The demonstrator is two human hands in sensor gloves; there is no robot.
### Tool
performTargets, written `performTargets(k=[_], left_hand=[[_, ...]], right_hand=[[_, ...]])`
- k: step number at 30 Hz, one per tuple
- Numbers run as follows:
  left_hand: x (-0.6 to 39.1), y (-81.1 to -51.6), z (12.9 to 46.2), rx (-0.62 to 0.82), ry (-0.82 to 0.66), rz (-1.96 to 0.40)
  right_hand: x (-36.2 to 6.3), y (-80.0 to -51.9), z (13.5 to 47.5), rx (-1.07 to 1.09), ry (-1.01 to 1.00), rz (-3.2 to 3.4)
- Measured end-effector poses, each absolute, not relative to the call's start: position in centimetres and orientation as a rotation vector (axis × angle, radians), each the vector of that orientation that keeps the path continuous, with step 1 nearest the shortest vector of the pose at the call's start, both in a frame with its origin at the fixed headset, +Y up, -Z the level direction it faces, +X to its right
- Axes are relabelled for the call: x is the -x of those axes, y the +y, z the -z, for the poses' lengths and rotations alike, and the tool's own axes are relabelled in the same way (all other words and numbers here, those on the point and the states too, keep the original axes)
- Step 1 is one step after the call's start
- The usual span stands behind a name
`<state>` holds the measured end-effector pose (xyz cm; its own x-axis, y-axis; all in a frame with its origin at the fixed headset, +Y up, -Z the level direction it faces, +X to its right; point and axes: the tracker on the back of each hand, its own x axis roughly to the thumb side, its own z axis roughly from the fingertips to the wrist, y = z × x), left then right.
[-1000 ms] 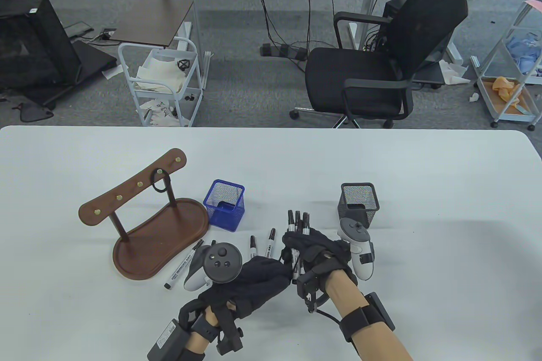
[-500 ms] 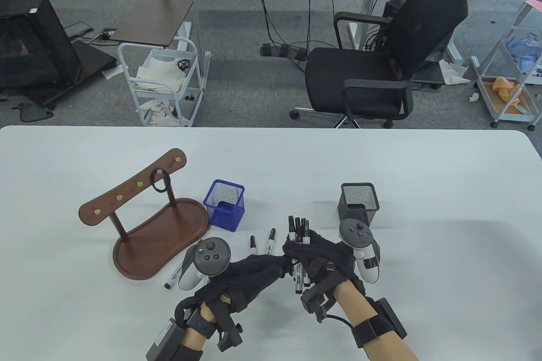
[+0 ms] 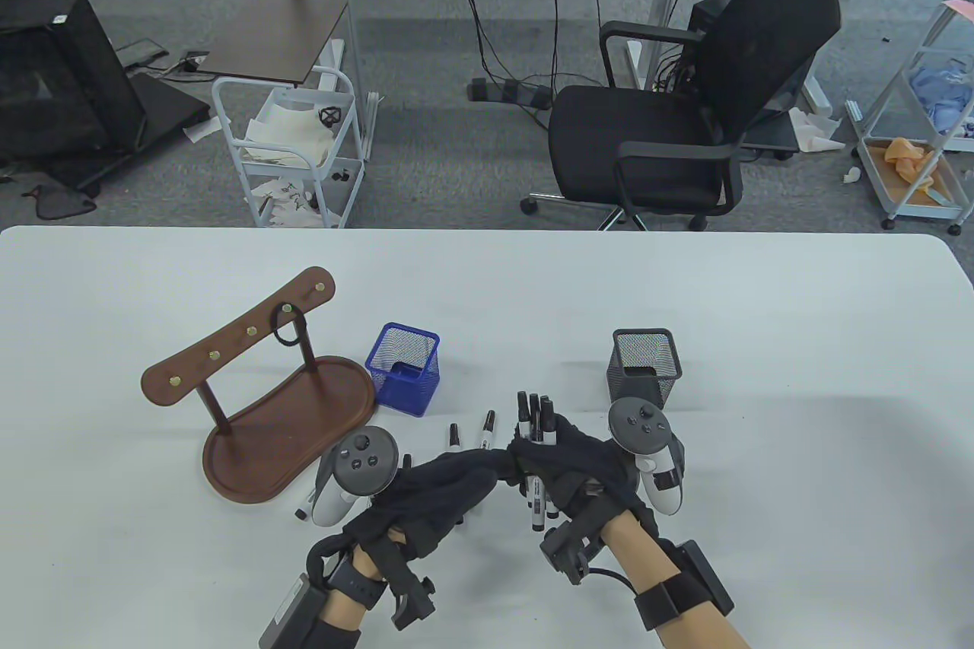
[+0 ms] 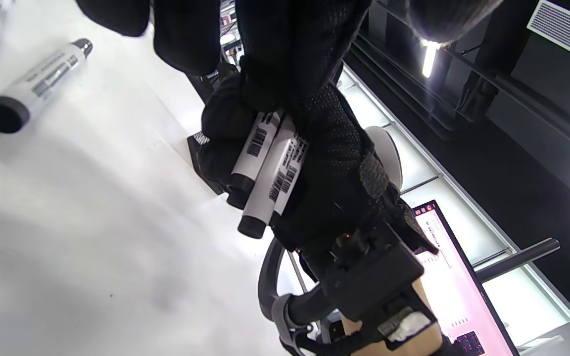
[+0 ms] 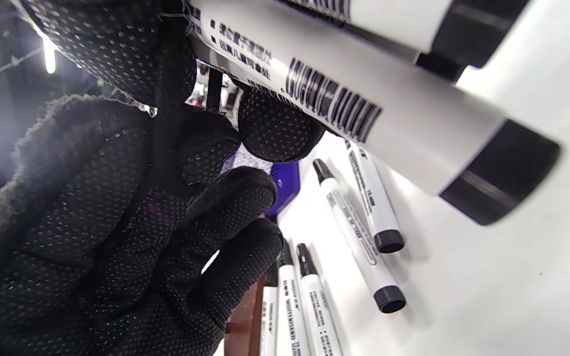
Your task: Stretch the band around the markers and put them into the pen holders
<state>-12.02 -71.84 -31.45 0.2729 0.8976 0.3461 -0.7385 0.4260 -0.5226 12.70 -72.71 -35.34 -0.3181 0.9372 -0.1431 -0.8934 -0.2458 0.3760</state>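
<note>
Your right hand [image 3: 578, 462] curls its fingers [image 5: 275, 128] round a bundle of markers [image 3: 535, 451] at lower centre of the frame, holding them bunched so the band can go on; your left hand [image 3: 449, 485] reaches in, fingertips pinching at the bundle, band itself too dark to make out; four caps show. Two pen holders wait: the blue holder [image 3: 403, 369] and the black holder [image 3: 645, 364]; at least three loose markers [image 3: 485, 437] lie on the worktop [image 3: 761, 345].
</note>
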Motion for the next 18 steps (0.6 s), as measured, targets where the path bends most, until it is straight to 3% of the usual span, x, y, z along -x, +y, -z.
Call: performTargets(k=[2, 4, 12, 18], left_hand=[[12.1, -71.5, 31.3, 0.248, -0.656, -1.104], [12.9, -70.9, 31.1, 0.125, -0.617, -1.081], [13.3, -70.7, 30.4, 0.086, -0.562, -0.851], [13.2, -70.9, 30.0, 0.061, -0.528, -0.658]], right_hand=[[-12.8, -72.5, 35.3, -0.129, 0.460, -1.833], [-13.4, -72.5, 35.3, -0.115, 0.423, -1.861], [-16.7, -71.9, 35.5, -0.066, 0.366, -1.894], [-20.0, -69.0, 36.2, -0.059, 0.258, -1.954]])
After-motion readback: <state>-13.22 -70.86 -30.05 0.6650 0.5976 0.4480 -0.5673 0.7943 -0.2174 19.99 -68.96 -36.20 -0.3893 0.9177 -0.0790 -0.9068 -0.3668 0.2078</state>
